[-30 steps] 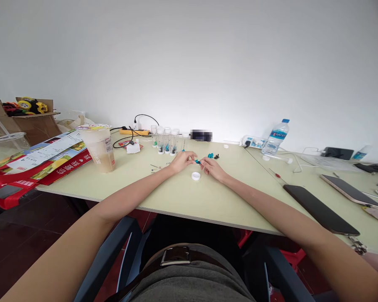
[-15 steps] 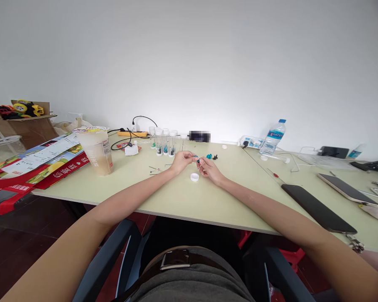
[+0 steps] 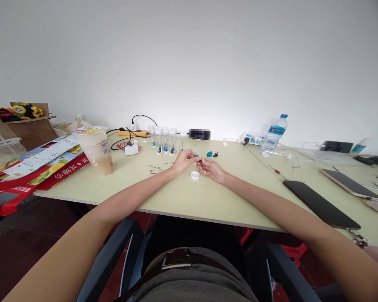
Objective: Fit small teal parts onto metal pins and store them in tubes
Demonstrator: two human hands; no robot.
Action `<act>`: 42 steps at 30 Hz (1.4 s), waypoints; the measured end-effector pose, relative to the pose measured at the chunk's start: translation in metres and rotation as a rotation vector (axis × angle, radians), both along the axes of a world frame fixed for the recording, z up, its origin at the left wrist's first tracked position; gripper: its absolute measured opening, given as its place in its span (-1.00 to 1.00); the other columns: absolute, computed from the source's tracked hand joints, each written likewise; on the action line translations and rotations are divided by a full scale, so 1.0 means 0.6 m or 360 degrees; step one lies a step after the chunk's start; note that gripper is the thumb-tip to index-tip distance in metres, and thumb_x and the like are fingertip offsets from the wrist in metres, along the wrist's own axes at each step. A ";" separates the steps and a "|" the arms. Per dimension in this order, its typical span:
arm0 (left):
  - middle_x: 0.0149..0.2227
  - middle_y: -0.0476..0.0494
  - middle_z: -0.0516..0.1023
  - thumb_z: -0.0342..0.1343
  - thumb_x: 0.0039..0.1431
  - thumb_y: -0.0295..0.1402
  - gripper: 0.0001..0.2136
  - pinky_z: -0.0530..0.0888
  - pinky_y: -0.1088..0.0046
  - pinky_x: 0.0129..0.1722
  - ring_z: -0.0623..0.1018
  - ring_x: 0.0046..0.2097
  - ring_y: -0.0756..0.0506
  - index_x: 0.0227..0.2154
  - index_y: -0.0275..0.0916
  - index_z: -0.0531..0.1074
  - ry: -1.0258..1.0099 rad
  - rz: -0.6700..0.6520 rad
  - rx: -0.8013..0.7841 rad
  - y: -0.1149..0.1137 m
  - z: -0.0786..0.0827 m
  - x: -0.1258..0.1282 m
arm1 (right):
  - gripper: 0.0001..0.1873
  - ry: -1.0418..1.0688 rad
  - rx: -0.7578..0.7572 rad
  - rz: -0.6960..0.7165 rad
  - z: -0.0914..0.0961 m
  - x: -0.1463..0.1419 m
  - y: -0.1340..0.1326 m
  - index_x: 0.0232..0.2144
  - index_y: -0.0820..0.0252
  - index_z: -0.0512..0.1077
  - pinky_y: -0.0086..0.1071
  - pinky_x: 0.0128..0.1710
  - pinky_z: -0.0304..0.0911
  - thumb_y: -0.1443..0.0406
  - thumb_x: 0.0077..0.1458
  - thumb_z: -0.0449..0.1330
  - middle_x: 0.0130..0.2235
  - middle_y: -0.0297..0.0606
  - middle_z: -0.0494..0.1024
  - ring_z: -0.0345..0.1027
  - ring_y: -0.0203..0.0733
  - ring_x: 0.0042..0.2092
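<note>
My left hand [image 3: 183, 162] and my right hand [image 3: 213, 171] meet above the table, fingertips pinched together on a small blue-and-black piece [image 3: 198, 158]. My fingers cover much of it, so its exact kind is unclear. Just below the hands, a round white cap [image 3: 195, 175] lies on the tabletop. Beyond my right hand sit small teal pieces [image 3: 209, 154] and, beside them, small black pieces [image 3: 216, 155]. Clear tubes with white caps [image 3: 165, 142] stand upright behind my left hand, holding small coloured parts. Several thin metal tools [image 3: 155, 169] lie left of that hand.
A drink cup [image 3: 96, 153] stands at the left by a red printed bag [image 3: 59, 167]. On the right are a water bottle [image 3: 274, 133], a power strip [image 3: 253, 139], a dark phone [image 3: 321, 203] and another phone [image 3: 349, 184]. The table's front edge [image 3: 176, 214] runs near my lap.
My right hand has turned slightly at the fingertips, its fingers shifting on the small piece. Both hands stay together in nearly the same place. The view has shifted a little.
</note>
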State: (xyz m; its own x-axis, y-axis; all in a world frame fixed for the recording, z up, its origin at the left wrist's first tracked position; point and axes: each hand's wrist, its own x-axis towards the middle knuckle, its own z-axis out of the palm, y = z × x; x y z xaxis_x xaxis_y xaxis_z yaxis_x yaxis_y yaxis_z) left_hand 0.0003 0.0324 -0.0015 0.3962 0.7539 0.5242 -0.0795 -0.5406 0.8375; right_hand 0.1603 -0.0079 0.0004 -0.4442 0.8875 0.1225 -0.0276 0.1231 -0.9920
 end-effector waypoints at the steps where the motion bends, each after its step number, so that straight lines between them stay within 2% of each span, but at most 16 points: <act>1: -0.47 -0.11 0.47 0.21 -0.10 -0.19 -0.69 0.37 0.48 -0.37 0.46 -0.41 0.02 -0.41 -0.36 0.37 0.0004 -0.0017 0.0008 0.002 0.000 -0.001 | -0.66 0.0004 -0.0007 -0.0004 0.000 -0.001 0.001 -0.43 0.18 0.24 -0.47 -0.65 -0.19 0.02 0.07 0.02 -0.50 -0.37 0.23 -0.01 -0.42 -0.58; 3: -0.47 -0.09 0.47 0.19 -0.08 -0.20 -0.71 0.36 0.48 -0.35 0.45 -0.41 0.02 -0.39 -0.35 0.37 0.0025 -0.0016 0.0037 0.008 0.001 -0.006 | -0.62 -0.0014 0.0003 -0.0061 -0.002 -0.002 0.004 -0.42 0.19 0.26 -0.49 -0.65 -0.20 -0.01 0.06 0.02 -0.51 -0.37 0.24 0.01 -0.42 -0.59; 5: -0.50 -0.05 0.44 0.17 -0.06 -0.21 -0.73 0.33 0.50 -0.38 0.42 -0.43 0.03 -0.39 -0.33 0.38 0.0106 0.0114 0.0101 0.016 0.002 -0.015 | -0.58 -0.0071 0.0056 -0.0200 -0.003 0.001 0.011 -0.40 0.20 0.28 -0.50 -0.66 -0.19 -0.05 0.05 0.01 -0.51 -0.36 0.25 0.04 -0.43 -0.59; 7: -0.53 -0.02 0.42 0.15 -0.05 -0.23 -0.77 0.28 0.51 -0.43 0.37 -0.46 0.04 -0.42 -0.32 0.39 0.0314 0.0293 0.0219 0.025 0.001 -0.025 | -0.55 -0.0126 0.0134 -0.0375 -0.006 0.008 0.019 -0.37 0.20 0.30 -0.51 -0.67 -0.16 -0.08 0.05 -0.01 -0.52 -0.36 0.25 0.06 -0.43 -0.61; 8: -0.54 -0.01 0.41 0.14 -0.04 -0.24 -0.79 0.25 0.51 -0.44 0.35 -0.48 0.04 -0.43 -0.31 0.41 0.0483 0.0318 0.0291 0.030 0.000 -0.030 | -0.54 -0.0144 0.0172 -0.0450 -0.007 0.013 0.024 -0.35 0.20 0.30 -0.51 -0.67 -0.15 -0.08 0.05 -0.01 -0.52 -0.37 0.26 0.07 -0.43 -0.61; 11: -0.58 0.01 0.37 0.10 -0.02 -0.26 -0.82 0.20 0.50 -0.47 0.31 -0.50 0.03 -0.46 -0.29 0.44 0.0956 0.0256 0.0456 0.041 -0.007 -0.040 | -0.56 -0.0198 0.0239 -0.0550 -0.011 0.030 0.036 -0.35 0.21 0.30 -0.52 -0.68 -0.11 -0.07 0.04 0.02 -0.53 -0.36 0.28 0.07 -0.43 -0.62; 13: -0.60 0.01 0.35 0.09 -0.02 -0.25 -0.81 0.18 0.50 -0.48 0.30 -0.50 0.02 -0.45 -0.28 0.46 0.1103 0.0215 0.0505 0.046 -0.012 -0.041 | -0.57 -0.0222 0.0240 -0.0541 -0.013 0.037 0.041 -0.35 0.21 0.30 -0.52 -0.68 -0.09 -0.05 0.03 0.05 -0.53 -0.36 0.30 0.09 -0.44 -0.61; 16: -0.62 0.03 0.31 0.09 -0.02 -0.22 -0.78 0.16 0.51 -0.50 0.28 -0.52 0.02 -0.43 -0.28 0.46 0.1141 0.0181 0.0503 0.051 -0.015 -0.041 | -0.60 -0.0212 0.0222 -0.0522 -0.015 0.041 0.046 -0.35 0.21 0.30 -0.52 -0.67 -0.08 -0.02 0.04 0.06 -0.53 -0.35 0.33 0.10 -0.44 -0.60; 22: -0.58 0.03 0.35 0.20 -0.16 -0.15 -0.61 0.18 0.52 -0.52 0.33 -0.51 0.01 -0.28 -0.29 0.42 0.1224 0.0150 0.0282 0.054 -0.004 -0.055 | -0.68 -0.0126 0.0183 -0.0604 -0.017 0.043 0.052 -0.40 0.23 0.32 -0.51 -0.68 -0.10 0.06 0.06 0.06 -0.53 -0.34 0.33 0.10 -0.43 -0.60; 28: -0.52 -0.02 0.38 0.14 -0.08 -0.16 -0.75 0.20 0.52 -0.49 0.34 -0.47 0.00 -0.47 -0.28 0.38 0.1286 0.0118 0.0401 0.059 -0.003 -0.069 | -0.76 -0.0179 0.0157 -0.0564 -0.014 0.039 0.049 -0.44 0.26 0.33 -0.52 -0.67 -0.07 0.16 0.06 0.10 -0.55 -0.33 0.33 0.10 -0.44 -0.59; 42: -0.53 0.00 0.34 0.12 -0.06 -0.16 -0.74 0.18 0.53 -0.49 0.32 -0.46 0.01 -0.46 -0.28 0.35 0.1286 0.0053 0.0410 0.059 -0.005 -0.070 | -0.78 -0.0189 0.0171 -0.0539 -0.017 0.042 0.052 -0.45 0.27 0.35 -0.52 -0.65 -0.02 0.19 0.05 0.13 -0.56 -0.33 0.36 0.12 -0.44 -0.59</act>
State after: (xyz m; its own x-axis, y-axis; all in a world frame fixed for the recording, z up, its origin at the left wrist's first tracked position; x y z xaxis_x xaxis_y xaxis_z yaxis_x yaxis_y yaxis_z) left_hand -0.0417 0.0679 -0.0042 0.7025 0.6677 0.2463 0.5097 -0.7136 0.4805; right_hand 0.1856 0.0230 -0.0098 -0.1445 0.9714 0.1883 0.1468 0.2092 -0.9668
